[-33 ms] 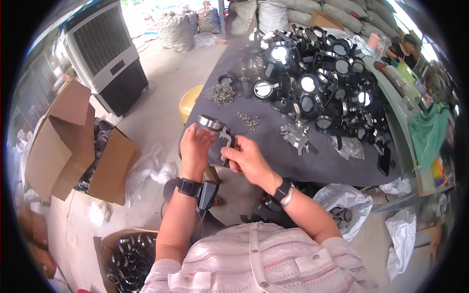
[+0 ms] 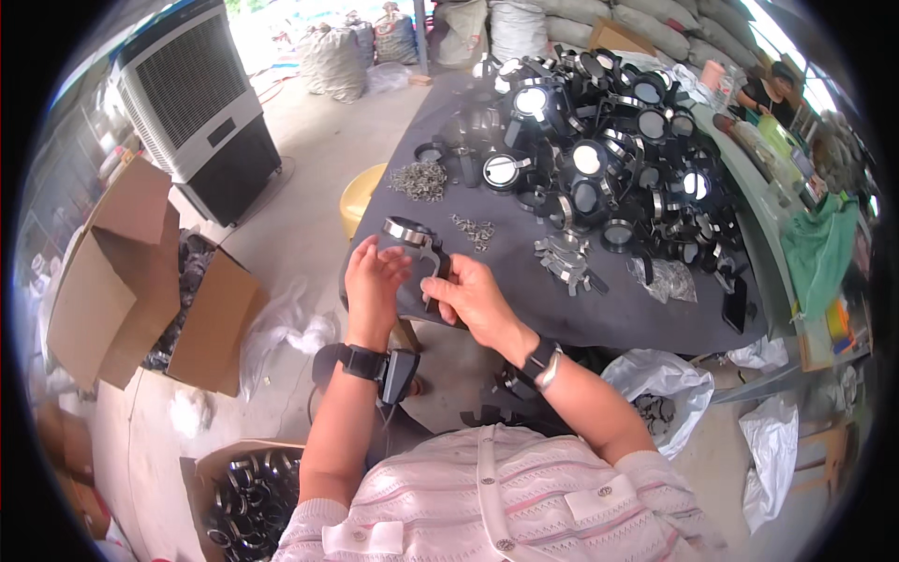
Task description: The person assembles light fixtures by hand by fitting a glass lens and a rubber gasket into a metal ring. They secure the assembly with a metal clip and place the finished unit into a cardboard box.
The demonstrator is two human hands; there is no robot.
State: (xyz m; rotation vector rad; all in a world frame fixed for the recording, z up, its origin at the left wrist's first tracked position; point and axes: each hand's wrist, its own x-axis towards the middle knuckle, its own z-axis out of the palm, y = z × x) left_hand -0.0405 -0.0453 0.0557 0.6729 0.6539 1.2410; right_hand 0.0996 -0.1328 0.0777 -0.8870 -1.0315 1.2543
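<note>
My right hand [image 2: 471, 298] is closed round the black curved handle [image 2: 437, 272] of a jug handle piece with a round, shiny metal band [image 2: 407, 230] at its top. The piece is held above the near left edge of the table. My left hand [image 2: 375, 276] is just beside it, fingers apart and curled a little, holding nothing. Beyond my hands are a small heap of little metal parts [image 2: 473, 231] and a larger heap of similar metal parts [image 2: 419, 182]. Several flat grey metal strips [image 2: 566, 260] lie to the right.
A big pile of similar black handled pieces [image 2: 613, 155] covers the far part of the dark table [image 2: 506, 290]. A phone [image 2: 735, 306] lies at the right. Below left stands a carton of banded pieces [image 2: 253, 496]. A yellow stool [image 2: 361, 195] touches the table's left side. A person [image 2: 770, 94] sits far right.
The handle has turned slightly in my right hand, so more of its black side shows. My left fingers have spread a little and sit lower, away from the metal band.
</note>
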